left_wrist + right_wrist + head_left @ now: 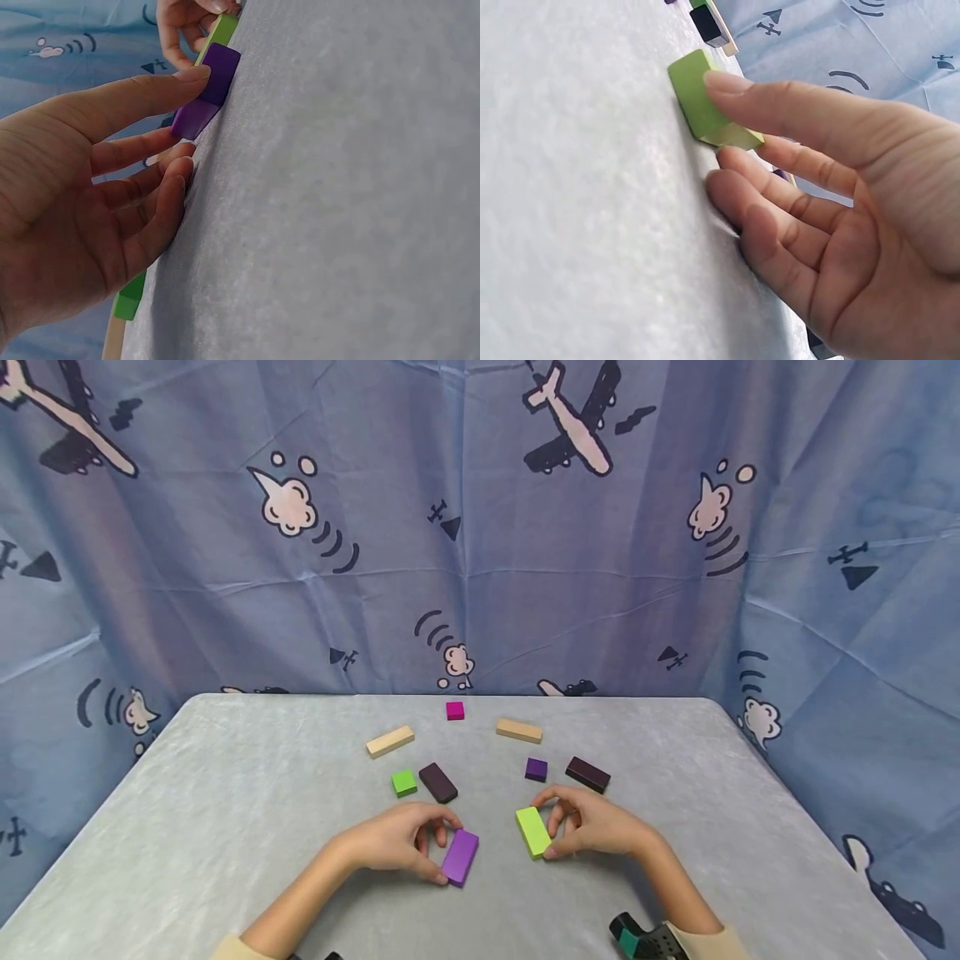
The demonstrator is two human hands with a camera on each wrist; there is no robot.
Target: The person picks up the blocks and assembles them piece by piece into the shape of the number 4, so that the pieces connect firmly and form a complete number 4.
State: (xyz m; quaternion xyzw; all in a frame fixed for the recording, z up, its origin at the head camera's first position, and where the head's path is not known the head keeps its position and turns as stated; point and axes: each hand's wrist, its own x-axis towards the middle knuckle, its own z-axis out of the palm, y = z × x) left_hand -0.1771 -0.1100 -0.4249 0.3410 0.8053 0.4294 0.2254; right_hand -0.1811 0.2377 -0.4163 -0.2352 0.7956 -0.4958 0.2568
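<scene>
With thumb and forefinger, my left hand (401,839) pinches a purple block (461,858) by its two ends on the grey table. To the right of it, my right hand (592,822) pinches a yellow-green block (533,832) the same way. A gap separates the two blocks. The left wrist view shows the left thumb on the near end of the purple block (214,86). In the right wrist view the thumb presses the yellow-green block (697,94), which touches or nearly touches the cloth; I cannot tell which.
Beyond the hands lie a green block (403,783), two dark brown blocks (438,782) (588,774), a small dark purple block (536,769), two pale wooden blocks (390,742) (519,731) and a magenta block (455,711). A blue patterned curtain (480,527) hangs behind the table (225,793).
</scene>
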